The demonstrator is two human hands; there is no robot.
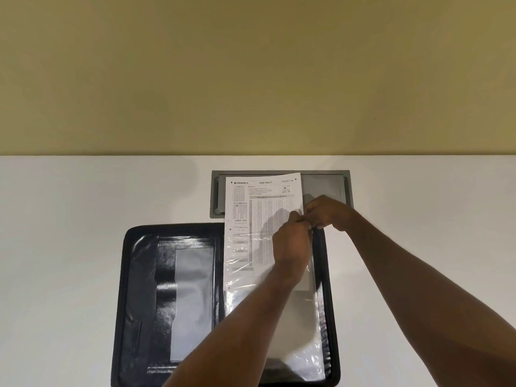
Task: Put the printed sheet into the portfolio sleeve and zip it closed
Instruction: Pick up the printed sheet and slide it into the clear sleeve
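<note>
From the head view I see the black portfolio (pixel 139 303) lying open at the table's (pixel 69 247) near edge. The printed sheet (pixel 262 208) stands partway into the clear sleeve (pixel 296 331) on its right half, its top overlapping a grey panel (pixel 326 185). My left hand (pixel 290 244) and right hand (pixel 326 212) both pinch the sheet's right edge.

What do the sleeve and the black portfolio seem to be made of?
Sleeve: thin clear plastic film, glossy; it wrinkles and the sheet shows through. Portfolio: probably faux leather or vinyl, black with a soft sheen; real leather cannot be excluded.
</note>
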